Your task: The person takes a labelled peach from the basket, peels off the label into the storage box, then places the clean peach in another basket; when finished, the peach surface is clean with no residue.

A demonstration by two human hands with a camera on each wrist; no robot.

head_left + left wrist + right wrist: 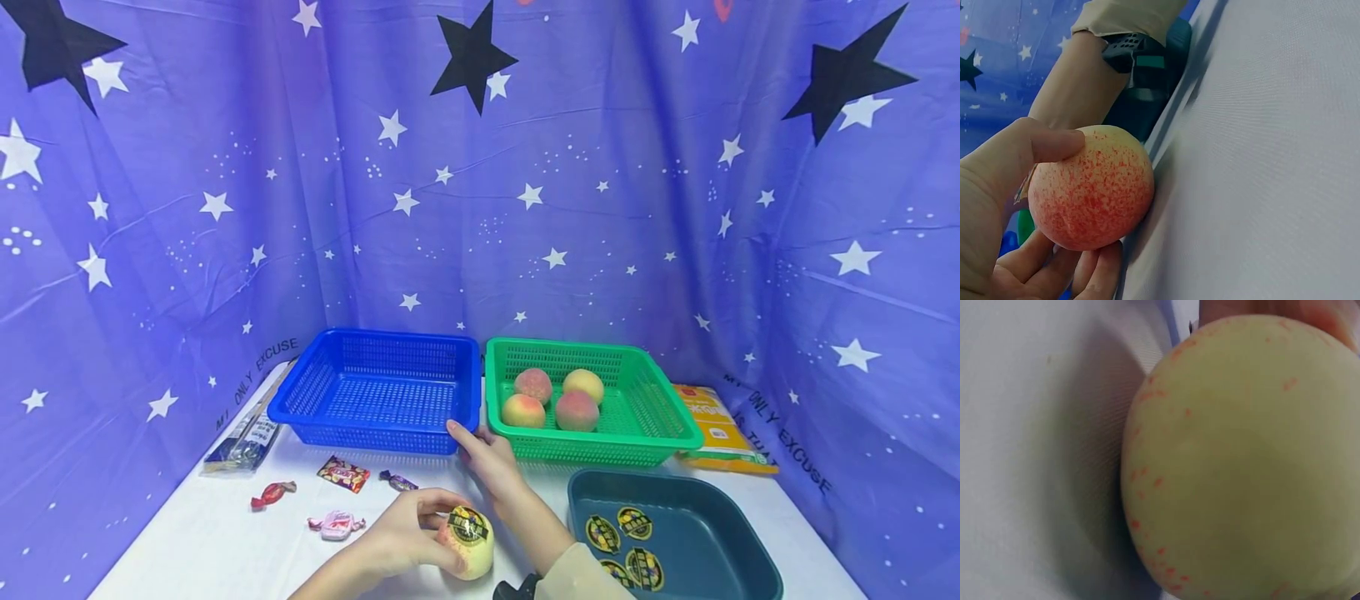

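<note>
A pale yellow and red peach [474, 562] is in my left hand [405, 533], low in the middle of the head view. A round black and gold sticker [467, 525] lies on its upper side. In the left wrist view, thumb and fingers grip the peach [1092, 190] from opposite sides, close over the white cloth. My right hand [491, 462] reaches past it to the front right corner of the blue basket [375, 435]. Its thumb overlaps that corner, while the other fingers are partly hidden. The peach [1247, 456] covers most of the right wrist view.
Several peaches sit in the green basket [600, 447] at the right. A dark teal tray [720, 533] holds several round stickers [645, 568]. Wrapped candies [343, 473] lie at the left. Packets [251, 437] and an orange bag [716, 425] flank the baskets.
</note>
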